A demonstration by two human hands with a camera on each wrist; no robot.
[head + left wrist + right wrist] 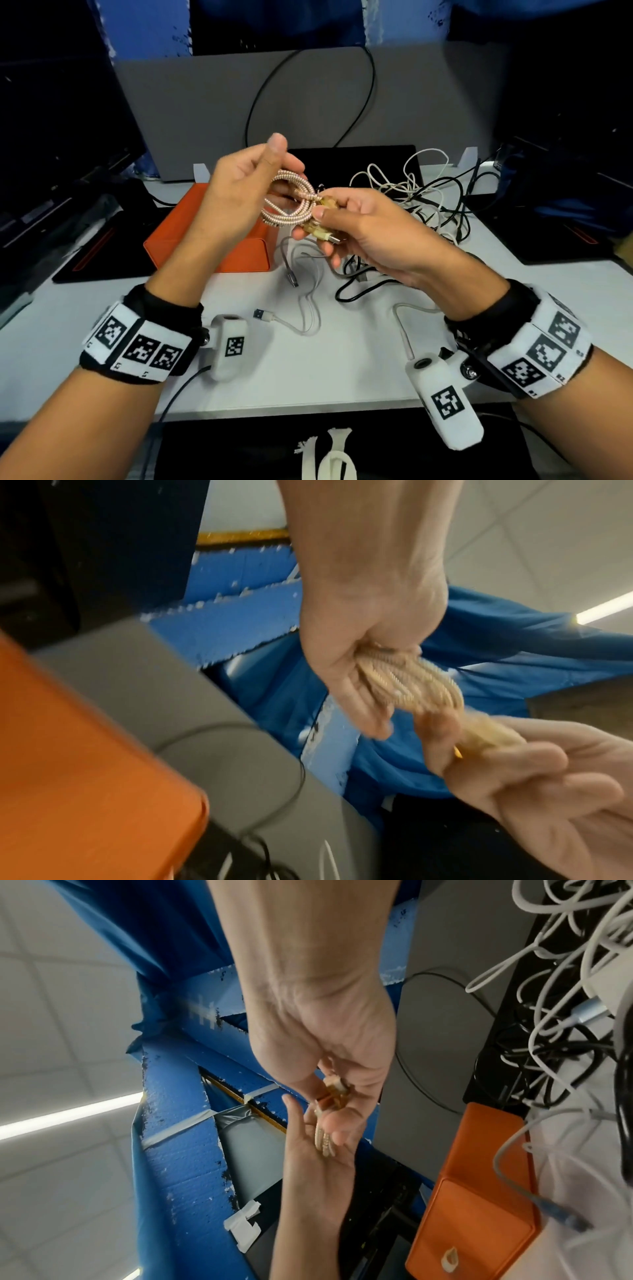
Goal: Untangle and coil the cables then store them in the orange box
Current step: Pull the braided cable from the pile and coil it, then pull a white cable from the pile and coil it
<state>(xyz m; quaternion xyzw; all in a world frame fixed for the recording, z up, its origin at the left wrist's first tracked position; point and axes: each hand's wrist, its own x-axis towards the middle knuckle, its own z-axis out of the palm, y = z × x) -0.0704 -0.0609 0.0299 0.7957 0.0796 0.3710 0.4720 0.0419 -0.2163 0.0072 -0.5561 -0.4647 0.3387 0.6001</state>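
Note:
A rose-gold braided cable [291, 202] is wound into a small coil, held above the table. My left hand [274, 171] grips the coil with its fingers through the loops and the thumb raised. My right hand [325, 222] pinches the cable's two gold connector ends [320, 228] at the coil's right side. The left wrist view shows the coil [411, 685] lying in the left fingers [369, 696]. In the right wrist view the connectors [334, 1093] sit in my right hand. The orange box [212, 240] lies on the table under my left hand, with its lid down.
A tangle of white and black cables [428, 195] lies at the back right of the white table [308, 377]. A loose white USB cable [301, 308] and another white lead [407, 329] lie in front. Dark monitors stand on both sides, and a grey partition [239, 102] stands behind.

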